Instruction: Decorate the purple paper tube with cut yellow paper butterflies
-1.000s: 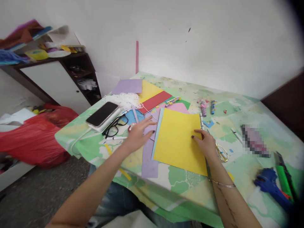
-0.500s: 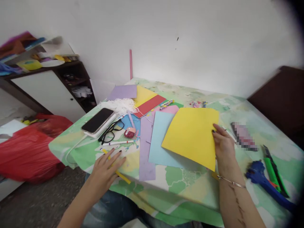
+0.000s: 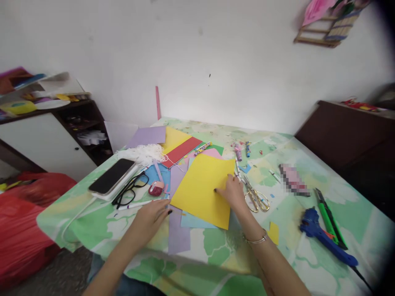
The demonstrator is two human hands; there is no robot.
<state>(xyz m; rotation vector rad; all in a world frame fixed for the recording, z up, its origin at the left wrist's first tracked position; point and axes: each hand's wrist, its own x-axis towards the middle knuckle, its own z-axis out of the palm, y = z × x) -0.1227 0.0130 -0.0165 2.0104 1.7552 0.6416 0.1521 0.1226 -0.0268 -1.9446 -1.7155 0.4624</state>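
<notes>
A yellow paper sheet (image 3: 203,191) lies over light blue (image 3: 197,222) and purple (image 3: 179,236) sheets near the table's front. My right hand (image 3: 233,191) grips its right edge, the thumb on top and other fingers partly hidden behind. At the sheet's lower left corner is my left hand (image 3: 151,218), fingers stretched out and thumb a little apart; whether it touches the corner I cannot tell. Gold-handled scissors (image 3: 255,197) rest just right of my right hand. Close to my left hand are a white marker (image 3: 132,204) and a dark red case (image 3: 156,188).
A phone (image 3: 113,176), black glasses (image 3: 128,191) and white yarn (image 3: 142,155) are on the left. A blue glue gun (image 3: 324,236) with a cable and a green utility knife (image 3: 328,220) lie on the right. A red strip (image 3: 182,152) and decorated rolls (image 3: 203,148) sit further back.
My right hand has brought the yellow sheet left and lower over the other sheets, uncovering the scissors. My left hand has left a yellow strip and come to the sheet's corner. The view has shifted.
</notes>
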